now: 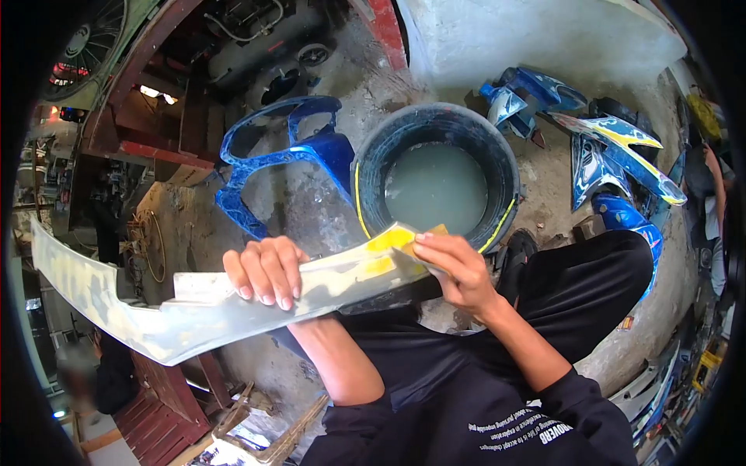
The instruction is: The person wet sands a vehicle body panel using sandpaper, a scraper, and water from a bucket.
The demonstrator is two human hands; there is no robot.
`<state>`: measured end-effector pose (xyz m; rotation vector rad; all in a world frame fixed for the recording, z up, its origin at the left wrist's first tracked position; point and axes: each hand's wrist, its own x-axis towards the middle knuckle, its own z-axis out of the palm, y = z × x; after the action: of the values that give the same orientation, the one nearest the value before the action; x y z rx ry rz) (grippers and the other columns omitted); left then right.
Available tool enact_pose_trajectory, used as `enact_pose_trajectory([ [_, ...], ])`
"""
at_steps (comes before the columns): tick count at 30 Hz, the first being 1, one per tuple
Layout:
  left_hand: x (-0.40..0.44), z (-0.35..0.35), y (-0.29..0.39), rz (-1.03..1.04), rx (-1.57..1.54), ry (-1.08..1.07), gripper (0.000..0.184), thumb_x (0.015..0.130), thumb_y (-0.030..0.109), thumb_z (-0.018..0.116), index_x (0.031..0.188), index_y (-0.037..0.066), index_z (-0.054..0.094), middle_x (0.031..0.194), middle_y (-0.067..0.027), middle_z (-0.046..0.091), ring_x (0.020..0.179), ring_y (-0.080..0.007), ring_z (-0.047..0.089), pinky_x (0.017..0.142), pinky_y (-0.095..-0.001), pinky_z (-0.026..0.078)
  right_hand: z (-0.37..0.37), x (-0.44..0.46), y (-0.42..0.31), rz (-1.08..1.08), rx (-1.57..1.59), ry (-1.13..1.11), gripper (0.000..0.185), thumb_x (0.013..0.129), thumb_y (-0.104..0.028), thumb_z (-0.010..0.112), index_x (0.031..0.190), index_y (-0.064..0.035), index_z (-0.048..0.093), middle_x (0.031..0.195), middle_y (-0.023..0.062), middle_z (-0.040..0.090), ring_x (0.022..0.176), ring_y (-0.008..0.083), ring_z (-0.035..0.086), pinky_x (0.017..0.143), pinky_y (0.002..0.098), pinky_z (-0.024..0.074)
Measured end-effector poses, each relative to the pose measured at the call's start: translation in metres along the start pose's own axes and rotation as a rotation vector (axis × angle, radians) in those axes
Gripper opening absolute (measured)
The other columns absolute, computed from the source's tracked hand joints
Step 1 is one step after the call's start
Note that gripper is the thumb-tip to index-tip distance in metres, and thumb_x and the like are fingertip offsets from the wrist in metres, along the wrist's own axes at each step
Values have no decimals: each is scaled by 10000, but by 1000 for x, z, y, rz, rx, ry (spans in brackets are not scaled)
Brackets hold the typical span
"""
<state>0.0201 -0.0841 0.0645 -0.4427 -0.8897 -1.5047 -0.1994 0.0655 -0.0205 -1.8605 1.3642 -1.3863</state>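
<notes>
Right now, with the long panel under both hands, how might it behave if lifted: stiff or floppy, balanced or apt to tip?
The panel seems likely stiff: its long end juts past the left hand with no visible droop. Lifted only where the right hand is, it would probably tip, since most of its length extends the other way.

flr [540, 177] gry, stained | wall [513, 46] pale, top R | red-brn slatted furn. [162, 412], btm L

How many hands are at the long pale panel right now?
2: the left hand folds over the middle of the panel, and the right hand is at its yellow-patched end.
</notes>
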Motion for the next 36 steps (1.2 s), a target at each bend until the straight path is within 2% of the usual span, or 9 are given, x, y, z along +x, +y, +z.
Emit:
enact_pose_trajectory([
  [3,4,8,-10,-28,-11,5,212,963,88,483,755,64,512,582,-50,575,437,-126,596,403,-249,491,8,33,-23,-39,-75,124,488,679,111,602,1128,-53,699,1061,102,633,974,289,619,869,377,488],
  [7,1,6,-6,-26,-41,67,218,964,104,486,750,71,509,573,-39,556,425,-116,579,411,-244,486,13,50,-35,-53,-15,118,489,653,109,603,1099,-61,713,1016,90,651,937,272,622,829,352,484],
  [12,-5,10,-11,-24,-20,126,218,966,121,486,753,77,501,577,-35,549,445,-118,586,429,-255,488,2,10,-8,-34,-61,80,494,622,109,616,1068,-67,730,1002,87,657,946,267,622,836,360,484],
  [14,-6,9,-16,-47,-44,111,216,968,118,485,755,80,498,579,-33,549,452,-122,589,436,-256,487,3,13,-14,-88,-92,118,605,579,87,577,1134,-113,713,1052,49,647,978,248,616,843,371,459],
  [18,-8,2,-14,-44,-74,65,253,998,228,483,783,98,459,620,-46,548,471,-140,577,445,-253,472,14,36,-42,-180,-81,73,571,619,73,610,1142,-135,709,1055,30,655,997,236,614,847,365,458],
  [23,-11,6,-7,-60,24,98,263,999,252,484,788,97,455,622,-40,536,488,-141,568,461,-259,463,2,0,-3,-177,-132,35,536,627,53,645,1123,-138,714,1044,26,672,980,218,618,829,353,466],
  [26,-8,8,-11,-79,18,84,271,1002,272,478,798,96,452,639,-43,538,495,-146,563,474,-268,463,1,6,-14,-143,-175,16,497,643,25,660,1114,-126,712,1064,18,672,972,211,618,819,350,473],
  [29,-8,5,-10,-83,0,70,276,1003,286,474,806,94,452,650,-45,535,502,-149,561,484,-276,464,17,35,-41,-261,-118,54,466,678,17,645,1116,-129,705,1099,4,662,991,207,619,834,362,476],
  [36,-21,-1,-15,-84,-19,172,313,989,337,495,854,56,460,708,-85,500,562,-200,544,567,-341,441,4,-2,-17,-189,-185,18,450,687,6,665,1109,-143,714,1083,0,664,1017,197,623,839,355,473],
])
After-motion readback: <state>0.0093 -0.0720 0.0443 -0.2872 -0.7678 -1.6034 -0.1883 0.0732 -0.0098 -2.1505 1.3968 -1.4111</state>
